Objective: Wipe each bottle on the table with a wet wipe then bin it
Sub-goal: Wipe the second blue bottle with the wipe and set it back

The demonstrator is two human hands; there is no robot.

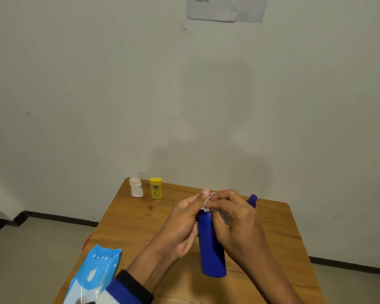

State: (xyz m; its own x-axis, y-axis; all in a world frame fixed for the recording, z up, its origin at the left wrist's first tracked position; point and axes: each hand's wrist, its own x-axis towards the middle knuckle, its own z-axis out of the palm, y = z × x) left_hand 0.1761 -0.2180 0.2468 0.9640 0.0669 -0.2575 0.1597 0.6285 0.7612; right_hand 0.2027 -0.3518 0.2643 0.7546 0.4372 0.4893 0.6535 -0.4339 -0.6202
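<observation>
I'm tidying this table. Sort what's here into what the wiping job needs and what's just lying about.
Needed:
big blue bottle, gripped by left hand
wet wipe, held by right hand
second blue bottle
yellow bottle
white bottle
wipes pack

Lying about:
paper notice on wall
red thing beside table, unclear

Wooden table [127, 218] bearing a white bottle [136, 187], a yellow bottle [156, 188], a blue bottle [252, 200] and a wipes pack [92, 277].
</observation>
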